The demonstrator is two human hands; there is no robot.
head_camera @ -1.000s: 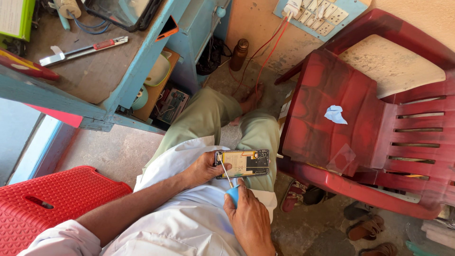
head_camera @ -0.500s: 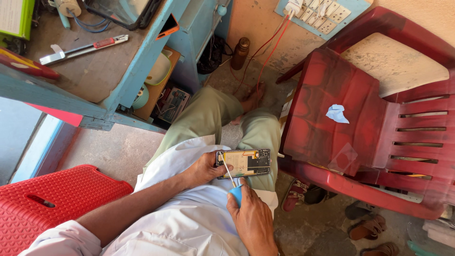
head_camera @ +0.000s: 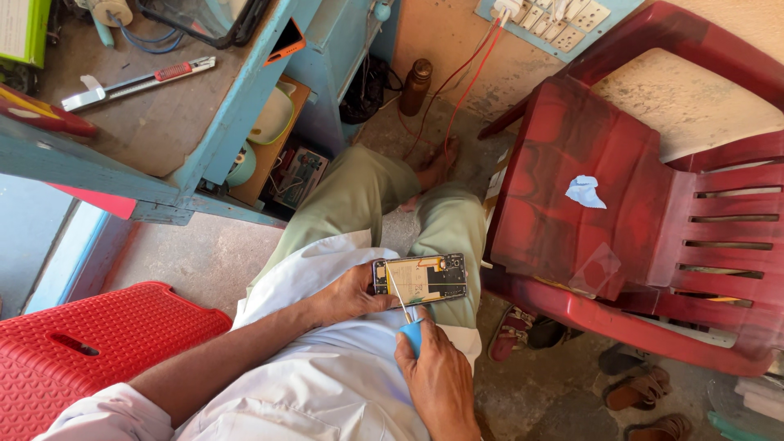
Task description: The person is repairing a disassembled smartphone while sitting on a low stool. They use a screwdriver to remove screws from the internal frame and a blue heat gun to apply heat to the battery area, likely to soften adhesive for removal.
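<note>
The phone (head_camera: 420, 278), back cover off and its insides showing, lies flat over the person's lap, just left of the red chair (head_camera: 621, 204). The left hand (head_camera: 349, 294) grips the phone's left end, fingers curled under it and thumb along the near edge. The right hand (head_camera: 437, 377) is closed around the blue handle of a screwdriver (head_camera: 406, 314), whose thin shaft slants up and left so the tip rests on the phone's pale middle panel. The phone's right end, darker with small parts, sticks out free over the right knee.

On the chair's seat, well right of the phone, sits a crumpled bit of pale blue paper (head_camera: 585, 192). Under the chair lie sandals (head_camera: 641, 390) on the floor. Far left of the phone, a red stool (head_camera: 82, 351) shows at the lower corner. Above the phone, beyond the knees, stands a blue bench (head_camera: 204, 147) with a cutter knife (head_camera: 139, 83) on its top and a circuit board (head_camera: 298, 175) on the shelf below. A brown bottle (head_camera: 414, 86) stands by the wall, with red wires (head_camera: 465, 73) running up beside it to a switch panel (head_camera: 551, 15).
</note>
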